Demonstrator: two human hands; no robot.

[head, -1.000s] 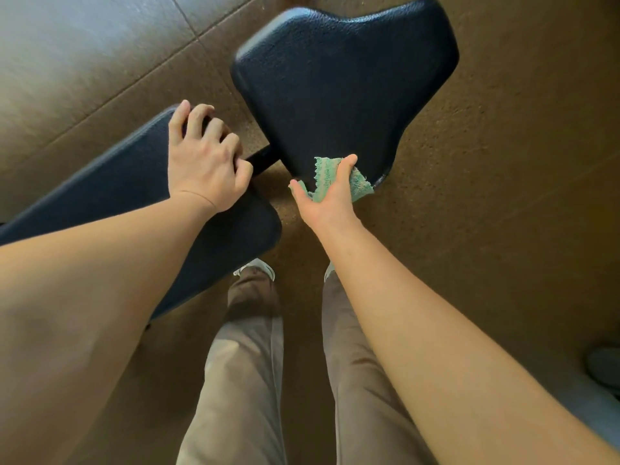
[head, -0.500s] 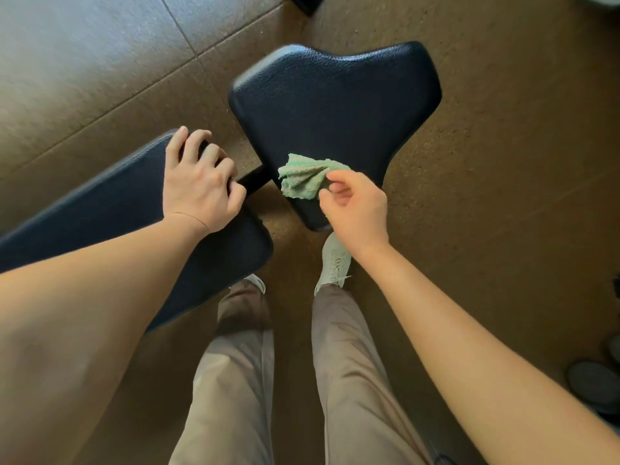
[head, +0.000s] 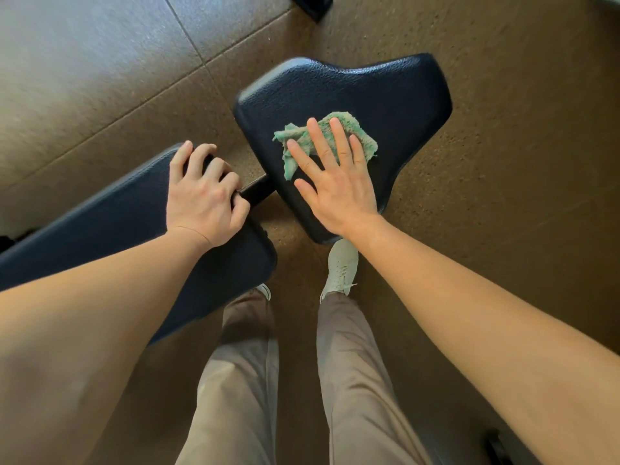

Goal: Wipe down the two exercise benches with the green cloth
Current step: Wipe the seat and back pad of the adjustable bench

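Green cloth (head: 330, 135) lies on the pad (head: 385, 92) under our right grip (head: 335, 182), pressed flat and spread; beside the pad, our left grip (head: 204, 199) curls round the bench (head: 100, 229) end.

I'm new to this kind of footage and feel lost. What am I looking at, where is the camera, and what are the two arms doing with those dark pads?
No machine here: these are a person's own bare arms. The camera sits on their head and looks down, so you also see their trousers and a pale shoe on the brown floor. The dark shapes are exercise bench pads. The right hand lies flat, fingers straight, pressing a green cloth onto the wide pad. The left hand curls its fingers over the end of the long pad, gripping it.
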